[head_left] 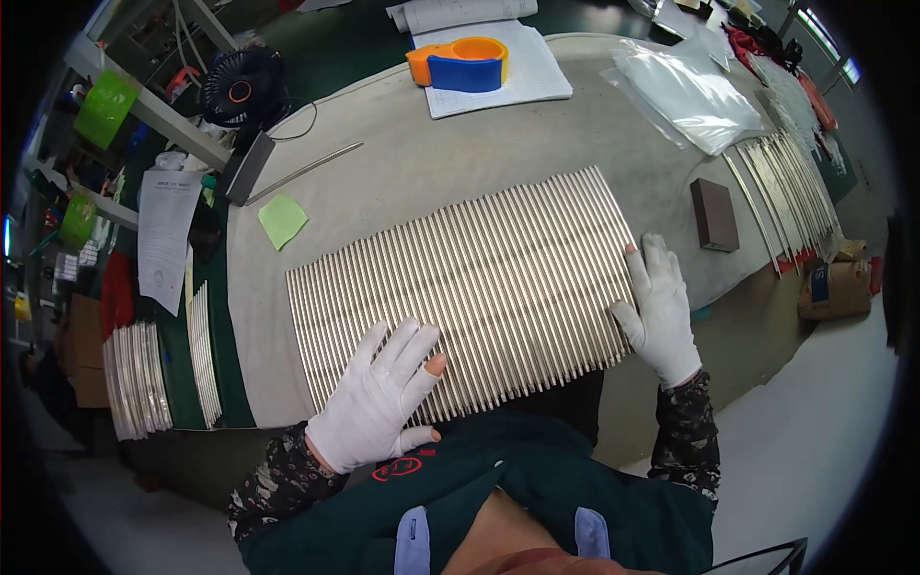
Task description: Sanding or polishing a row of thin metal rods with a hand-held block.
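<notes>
A wide row of thin silvery metal rods (460, 278) lies side by side on the grey cloth, their near ends reaching the table's front edge. My left hand (379, 393), in a white glove with bare fingertips showing, rests on the near left part of the row with its fingers spread. At the right end of the row is my right hand (659, 311), gloved the same way. Its thumb and fingers are apart, and they touch the outermost rods. Neither hand is closed round a rod.
A brown block (714, 215) sits right of the rods, before more rods (788, 196). Clear plastic bags (685, 91) and an orange-and-blue tape dispenser (467, 67) on paper lie at the back. Leftward are a green note (283, 221), a single rod (307, 172), a black fan (242, 88) and bundled rods (139, 379).
</notes>
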Tool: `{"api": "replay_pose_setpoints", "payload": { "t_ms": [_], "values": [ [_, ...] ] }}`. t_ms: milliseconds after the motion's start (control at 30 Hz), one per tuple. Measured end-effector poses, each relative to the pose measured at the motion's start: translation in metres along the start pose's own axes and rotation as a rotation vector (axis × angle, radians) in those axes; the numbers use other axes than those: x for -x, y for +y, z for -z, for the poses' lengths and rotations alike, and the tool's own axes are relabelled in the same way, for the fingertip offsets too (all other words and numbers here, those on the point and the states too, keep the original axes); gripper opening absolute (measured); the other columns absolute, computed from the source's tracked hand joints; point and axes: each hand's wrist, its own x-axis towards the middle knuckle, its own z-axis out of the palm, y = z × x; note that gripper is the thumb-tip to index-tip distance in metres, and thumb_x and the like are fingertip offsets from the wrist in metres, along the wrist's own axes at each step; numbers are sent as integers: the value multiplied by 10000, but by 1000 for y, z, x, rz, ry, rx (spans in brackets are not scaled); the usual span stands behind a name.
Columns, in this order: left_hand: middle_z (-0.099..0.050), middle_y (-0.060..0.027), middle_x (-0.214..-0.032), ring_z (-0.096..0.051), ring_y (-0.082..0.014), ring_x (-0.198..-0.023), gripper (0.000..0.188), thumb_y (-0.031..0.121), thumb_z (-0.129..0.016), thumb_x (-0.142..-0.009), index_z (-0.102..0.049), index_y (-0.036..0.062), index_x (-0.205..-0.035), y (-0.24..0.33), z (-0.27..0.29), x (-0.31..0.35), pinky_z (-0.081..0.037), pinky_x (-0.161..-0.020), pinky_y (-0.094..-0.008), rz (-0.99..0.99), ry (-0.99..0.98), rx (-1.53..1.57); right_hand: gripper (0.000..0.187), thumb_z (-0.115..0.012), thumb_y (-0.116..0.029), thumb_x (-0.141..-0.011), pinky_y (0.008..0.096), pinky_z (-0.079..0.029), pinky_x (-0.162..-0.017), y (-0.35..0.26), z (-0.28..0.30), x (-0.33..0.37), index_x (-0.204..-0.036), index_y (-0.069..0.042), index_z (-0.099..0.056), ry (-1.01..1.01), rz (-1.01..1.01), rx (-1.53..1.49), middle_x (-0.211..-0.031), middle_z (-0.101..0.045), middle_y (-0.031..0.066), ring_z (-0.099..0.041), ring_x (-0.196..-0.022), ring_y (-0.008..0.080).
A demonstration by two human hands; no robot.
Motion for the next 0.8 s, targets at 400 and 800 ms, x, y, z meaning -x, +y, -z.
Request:
{"api": "replay_pose_setpoints", "payload": {
  "t_ms": [400,800],
  "values": [
    [-363,-177,-1448,-323,-335,-1364,718,411,-732,-719,-487,35,-1279,15,-19,-81,-240,-1107,-525,-364,-274,-14,912,-542,-732,-739,558,-290,-1081,-17,5,41,-1334,-46,-465,-45,53,27,-1381,-399,283,-354,-1311,463],
    [-302,-228,-1489,-300,-441,-1363,745,497,-557,-853,-379,29,-1405,-63,9,-169,-248,-1129,-509,-371,188,-95,720,-693,-525,-742,477,-397,-971,-15,0,70,-1237,-39,-504,262,-66,-157,-1219,-521,194,-502,-1149,394]
  ]
}}
